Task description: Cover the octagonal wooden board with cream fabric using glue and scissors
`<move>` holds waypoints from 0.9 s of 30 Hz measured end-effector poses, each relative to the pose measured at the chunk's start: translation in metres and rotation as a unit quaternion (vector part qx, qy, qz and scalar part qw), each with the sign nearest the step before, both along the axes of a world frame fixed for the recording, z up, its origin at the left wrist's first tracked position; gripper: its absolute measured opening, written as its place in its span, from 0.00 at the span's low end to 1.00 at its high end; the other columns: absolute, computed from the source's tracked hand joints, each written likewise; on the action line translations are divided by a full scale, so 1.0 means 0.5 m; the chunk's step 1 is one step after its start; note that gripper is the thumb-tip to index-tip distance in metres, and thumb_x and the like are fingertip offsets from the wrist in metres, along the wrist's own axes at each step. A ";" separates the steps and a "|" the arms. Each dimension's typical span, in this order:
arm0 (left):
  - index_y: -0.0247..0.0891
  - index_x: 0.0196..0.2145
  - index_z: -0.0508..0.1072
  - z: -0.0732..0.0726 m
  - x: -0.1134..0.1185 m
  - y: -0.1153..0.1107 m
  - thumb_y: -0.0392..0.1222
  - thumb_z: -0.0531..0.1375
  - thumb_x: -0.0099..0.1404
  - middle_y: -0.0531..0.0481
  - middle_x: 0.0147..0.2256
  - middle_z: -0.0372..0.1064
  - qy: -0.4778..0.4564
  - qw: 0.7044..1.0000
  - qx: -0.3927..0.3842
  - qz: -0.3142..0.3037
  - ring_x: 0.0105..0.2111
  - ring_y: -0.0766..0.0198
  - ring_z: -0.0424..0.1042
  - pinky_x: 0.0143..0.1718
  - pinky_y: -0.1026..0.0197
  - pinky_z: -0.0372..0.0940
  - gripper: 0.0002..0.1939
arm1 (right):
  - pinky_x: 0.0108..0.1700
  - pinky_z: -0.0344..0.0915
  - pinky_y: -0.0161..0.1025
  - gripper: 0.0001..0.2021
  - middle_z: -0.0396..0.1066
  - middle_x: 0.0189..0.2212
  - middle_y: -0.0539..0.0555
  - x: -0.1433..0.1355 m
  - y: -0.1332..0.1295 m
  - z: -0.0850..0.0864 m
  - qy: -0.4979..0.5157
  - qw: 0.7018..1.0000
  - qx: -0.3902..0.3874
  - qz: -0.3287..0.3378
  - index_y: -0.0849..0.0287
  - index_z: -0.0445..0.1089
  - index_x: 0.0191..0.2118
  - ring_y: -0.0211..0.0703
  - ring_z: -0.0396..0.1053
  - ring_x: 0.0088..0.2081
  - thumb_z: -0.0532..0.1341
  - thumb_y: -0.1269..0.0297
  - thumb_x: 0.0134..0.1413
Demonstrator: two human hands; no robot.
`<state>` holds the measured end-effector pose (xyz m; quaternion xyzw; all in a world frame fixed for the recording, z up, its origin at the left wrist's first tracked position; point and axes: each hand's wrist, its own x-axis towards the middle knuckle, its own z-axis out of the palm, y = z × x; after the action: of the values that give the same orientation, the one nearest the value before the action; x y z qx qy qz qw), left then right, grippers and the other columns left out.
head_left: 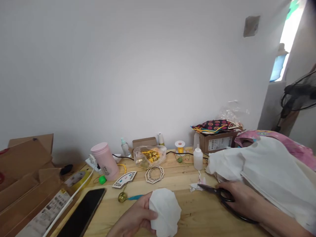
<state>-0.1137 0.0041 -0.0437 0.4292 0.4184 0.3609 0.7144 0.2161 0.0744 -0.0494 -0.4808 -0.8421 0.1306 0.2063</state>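
A roughly round piece of white fabric (pixel 166 212) is pinched at its left edge by my left hand (pixel 139 214), low in the middle of the view. To the right, my right hand (pixel 240 197) is closed around the black handles of a pair of scissors (pixel 223 196). The blades point left, and their tip touches or nearly touches small white scraps (pixel 196 187) on the wooden table (pixel 197 210). A large white cloth (pixel 271 164) lies beyond and to the right of my right hand.
A phone (pixel 82 212) and an open cardboard box (pixel 27 184) are at left. Behind stand a pink cup (pixel 105 161), a bag of bells (pixel 150 156), a squeeze bottle (pixel 197 158) and a filled box (pixel 217 141). Wooden cutouts (pixel 154 174) and a bell (pixel 122 197) lie nearer.
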 end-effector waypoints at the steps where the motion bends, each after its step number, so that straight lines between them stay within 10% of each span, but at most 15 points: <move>1: 0.37 0.45 0.66 0.001 0.002 0.001 0.27 0.58 0.46 0.48 0.31 0.71 0.008 1.000 0.002 -0.007 0.21 0.68 0.68 0.18 0.69 0.63 0.26 | 0.30 0.61 0.37 0.14 0.73 0.27 0.53 0.012 0.004 -0.015 -0.020 1.000 -0.019 0.005 0.55 0.71 0.33 0.45 0.69 0.29 0.55 0.72 0.37; 6: 0.36 0.44 0.67 -0.002 0.016 0.037 0.25 0.60 0.42 0.46 0.33 0.71 0.027 0.998 -0.002 -0.055 0.23 0.65 0.70 0.17 0.69 0.63 0.28 | 0.34 0.60 0.44 0.13 0.73 0.28 0.58 0.027 0.010 0.022 -0.073 0.996 -0.012 -0.046 0.56 0.73 0.33 0.53 0.68 0.32 0.58 0.69 0.37; 10: 0.35 0.42 0.69 -0.013 0.036 0.080 0.25 0.61 0.40 0.46 0.31 0.72 0.022 0.995 0.007 -0.092 0.24 0.64 0.70 0.15 0.71 0.59 0.28 | 0.30 0.59 0.39 0.16 0.71 0.24 0.53 -0.093 0.005 0.072 0.082 0.992 -0.097 0.003 0.55 0.71 0.38 0.46 0.66 0.27 0.58 0.56 0.41; 16: 0.34 0.41 0.69 -0.020 0.046 0.098 0.28 0.64 0.39 0.47 0.30 0.72 0.018 0.995 0.046 -0.089 0.25 0.63 0.69 0.18 0.69 0.62 0.27 | 0.23 0.55 0.32 0.11 0.66 0.19 0.45 -0.239 0.030 0.001 0.268 0.929 -0.244 0.073 0.60 0.70 0.28 0.36 0.60 0.23 0.64 0.69 0.29; 27: 0.33 0.35 0.67 -0.046 0.067 0.104 0.41 0.67 0.43 0.44 0.32 0.72 -0.026 0.989 0.121 0.086 0.32 0.58 0.70 0.35 0.58 0.62 0.21 | 0.25 0.56 0.34 0.16 0.67 0.19 0.48 -0.242 0.040 -0.038 0.489 0.791 -0.361 0.061 0.62 0.65 0.23 0.36 0.62 0.22 0.68 0.57 0.27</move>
<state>-0.0803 0.0561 -0.0666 0.4652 0.3886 0.4799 0.6343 0.0950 0.0946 -0.0682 -0.3394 -0.5477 0.6556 0.3938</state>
